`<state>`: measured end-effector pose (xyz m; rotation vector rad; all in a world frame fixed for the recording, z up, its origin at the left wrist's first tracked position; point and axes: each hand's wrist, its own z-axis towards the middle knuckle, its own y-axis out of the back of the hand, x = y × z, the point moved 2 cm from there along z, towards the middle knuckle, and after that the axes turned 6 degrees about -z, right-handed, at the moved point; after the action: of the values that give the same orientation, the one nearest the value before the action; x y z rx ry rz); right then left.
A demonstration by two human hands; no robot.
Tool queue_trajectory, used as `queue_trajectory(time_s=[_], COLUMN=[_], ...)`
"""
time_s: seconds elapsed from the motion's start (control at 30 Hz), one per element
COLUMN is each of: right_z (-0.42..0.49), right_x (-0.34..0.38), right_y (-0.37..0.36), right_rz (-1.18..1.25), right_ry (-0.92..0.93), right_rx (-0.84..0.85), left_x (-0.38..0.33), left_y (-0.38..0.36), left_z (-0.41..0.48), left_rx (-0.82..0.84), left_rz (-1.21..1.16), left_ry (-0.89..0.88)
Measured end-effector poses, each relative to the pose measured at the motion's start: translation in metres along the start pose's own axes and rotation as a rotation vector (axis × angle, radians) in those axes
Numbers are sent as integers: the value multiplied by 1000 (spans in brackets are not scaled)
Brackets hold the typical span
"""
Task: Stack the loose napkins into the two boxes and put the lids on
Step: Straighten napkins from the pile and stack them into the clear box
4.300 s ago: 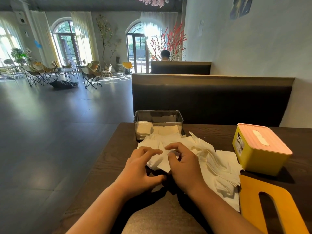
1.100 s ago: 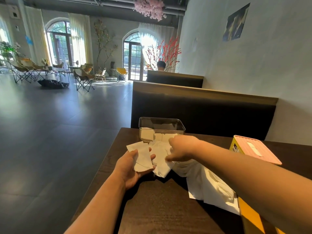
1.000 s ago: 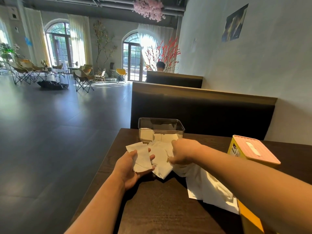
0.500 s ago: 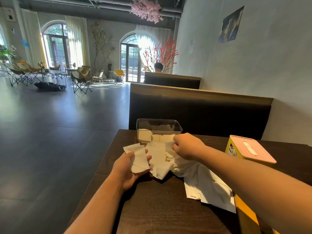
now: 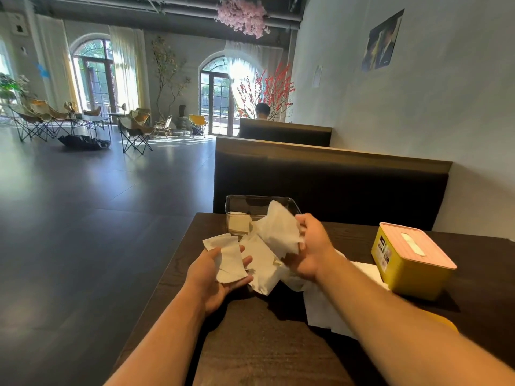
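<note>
i see two boxes on the desk [image 5: 267, 355]. one is a clear box [image 5: 237, 203], open, with a few napkins in its bottom. the other is a yellow box [image 5: 404, 274] at the right, its pink lid [image 5: 415, 243] on. my left hand [image 5: 211, 280] lies palm up with fingers loosely spread, its thumb holding what look like two folded napkins [image 5: 228, 260]. my right hand [image 5: 312, 246] pinches one lifted napkin [image 5: 278, 229] just before the clear box. the loose pile [image 5: 323, 310] on the desk overlaps too much to count.

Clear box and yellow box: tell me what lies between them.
Head view: the right hand gripping a raised napkin by the clear box, then bare tabletop to the yellow box.
</note>
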<state>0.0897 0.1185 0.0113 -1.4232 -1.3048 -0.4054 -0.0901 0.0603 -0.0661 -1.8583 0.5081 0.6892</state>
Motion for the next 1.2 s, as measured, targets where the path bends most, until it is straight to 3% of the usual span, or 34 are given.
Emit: queue_trajectory(time_s=[0.1,0.27,0.43,0.57,0.7,0.8,0.93,1.2], right_z=[8,5,9,11,12,10,8,7], right_x=[-41,-50,-71,-64,-55,-54,-61,-65], right_y=[3,-8,-6,-2,-9,-12,-16,-13], right_rz=[192,509,530,149,-404,-620,-750,-860], right_ry=[-95,-26,-149,-105,276,479,514,568], right_rx=[-2,78,198,139,-78,-97,-40,-69], left_x=[-1,-2,1,5,7,11,11,12], left_y=[1,1,4,-1,-8,-17,-21,-17], left_z=[0,2,9,7,-1,-11,-17,-20], left_rx=[-5,-11,-36,-50,-20,53,62,115], left_rz=[-8,-27,-9,44,197,335,307,188], left_ry=[-6,-6,31,17,-38,-98,-138,-7])
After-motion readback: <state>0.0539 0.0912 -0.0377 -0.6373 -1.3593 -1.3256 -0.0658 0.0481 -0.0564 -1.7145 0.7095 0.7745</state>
